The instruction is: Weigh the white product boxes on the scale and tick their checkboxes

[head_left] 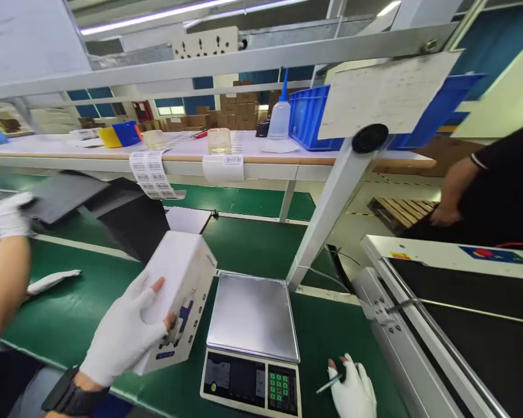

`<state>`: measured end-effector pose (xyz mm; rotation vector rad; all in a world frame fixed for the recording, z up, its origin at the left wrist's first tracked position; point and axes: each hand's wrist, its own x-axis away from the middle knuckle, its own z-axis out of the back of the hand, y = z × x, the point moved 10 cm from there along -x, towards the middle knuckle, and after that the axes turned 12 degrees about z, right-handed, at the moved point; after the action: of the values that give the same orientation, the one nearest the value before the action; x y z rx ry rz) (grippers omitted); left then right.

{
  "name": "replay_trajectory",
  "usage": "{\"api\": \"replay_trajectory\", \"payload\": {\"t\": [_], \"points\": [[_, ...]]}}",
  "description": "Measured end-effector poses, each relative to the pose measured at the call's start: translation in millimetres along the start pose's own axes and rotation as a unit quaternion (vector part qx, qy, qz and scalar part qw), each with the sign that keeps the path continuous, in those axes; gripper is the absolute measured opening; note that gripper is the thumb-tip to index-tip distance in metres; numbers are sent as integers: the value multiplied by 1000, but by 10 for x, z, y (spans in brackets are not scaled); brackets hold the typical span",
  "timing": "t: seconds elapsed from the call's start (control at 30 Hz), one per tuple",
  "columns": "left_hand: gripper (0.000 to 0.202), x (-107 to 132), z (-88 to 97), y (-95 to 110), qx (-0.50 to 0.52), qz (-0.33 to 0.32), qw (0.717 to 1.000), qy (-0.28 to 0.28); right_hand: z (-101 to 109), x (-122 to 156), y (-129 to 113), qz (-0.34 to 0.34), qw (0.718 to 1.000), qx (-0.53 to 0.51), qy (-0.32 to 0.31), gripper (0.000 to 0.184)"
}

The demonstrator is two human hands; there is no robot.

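My left hand [122,337], in a white fingerless glove with a dark watch at the wrist, grips a white product box [181,290] with purple print. The box is tilted and held just left of a digital scale [253,316], above the green belt. The scale's steel platform is bare, and its display and green keypad face me. My right hand [354,392], also gloved, rests on the belt right of the scale and holds a thin metal pen [331,383] between its fingers.
At the far left a co-worker's gloved hand [9,215] holds a dark flat tray [65,197]. Another person in black [488,186] stands at the right behind a black conveyor machine [462,313]. A slanted white post [331,203], barcode label strips [150,174] and a shelf with a blue bin [309,116] are ahead.
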<state>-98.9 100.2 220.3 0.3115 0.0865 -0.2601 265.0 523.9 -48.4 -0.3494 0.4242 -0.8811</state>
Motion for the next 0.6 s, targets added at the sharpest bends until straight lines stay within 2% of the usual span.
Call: {"api": "replay_trajectory", "payload": {"t": [0.07, 0.13, 0.2, 0.3, 0.37, 0.4, 0.43, 0.5, 0.53, 0.57, 0.6], "points": [[62, 148, -13, 705, -68, -116, 990, -47, -8, 3, -30, -13, 1000, -5, 6, 46], [61, 249, -89, 1249, -105, -172, 976, -85, 4, 17, -64, -21, 1000, -13, 12, 50], [65, 278, -168, 1599, -120, -179, 971, -102, -23, 44, -72, -30, 999, -26, -3, 55], [74, 249, -247, 1811, -66, -165, 976, -124, -78, 110, -40, -38, 998, -28, -30, 56], [76, 171, -310, 1729, 60, -131, 977, -156, -101, 158, -16, -38, 998, -30, -41, 54], [78, 116, -393, 1601, 149, -92, 968, -182, -108, 181, -7, -38, 998, -33, -44, 54], [80, 67, -533, 1416, 242, -39, 946, -211, -111, 200, 1, -38, 998, -37, -45, 53], [80, 56, -994, 912, 398, 96, 876, -257, -111, 225, 8, -38, 997, -45, -45, 52], [78, 114, -1278, 612, 436, 162, 846, -262, -108, 231, 10, -38, 997, -50, -44, 51], [75, 211, -1557, 292, 443, 216, 833, -252, -105, 233, 12, -40, 997, -54, -43, 51], [71, 346, -1826, -23, 416, 253, 839, -243, -100, 231, 15, -43, 996, -59, -42, 50]]}}
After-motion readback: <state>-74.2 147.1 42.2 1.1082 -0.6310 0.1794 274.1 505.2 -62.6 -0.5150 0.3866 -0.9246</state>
